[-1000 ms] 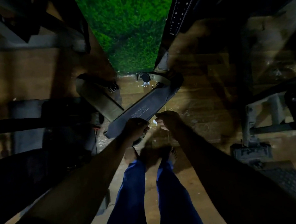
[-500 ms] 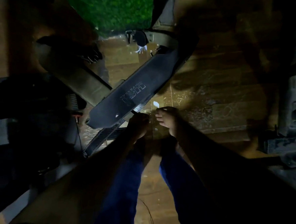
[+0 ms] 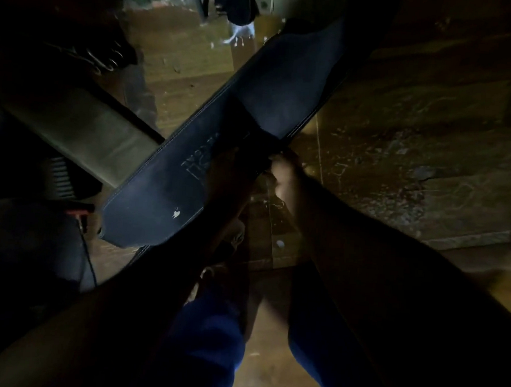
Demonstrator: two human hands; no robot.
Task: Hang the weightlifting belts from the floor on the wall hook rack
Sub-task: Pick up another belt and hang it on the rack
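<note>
The black belt (image 3: 221, 148) under the left hand (image 3: 228, 173) looks like matt leather, smooth-faced, with a stitched seam along its edge, an embossed mark beside the hand and a small pale scuff nearer its end. The olive belt (image 3: 80, 132), to the left of both hands and partly beneath the black one, has a smooth surface with a dull sheen. The floor (image 3: 403, 137) to the right of the right hand (image 3: 282, 177) is wood plank, worn, scratched and speckled with pale marks. The trousers (image 3: 208, 335) below the hands are blue cloth, matt.
</note>
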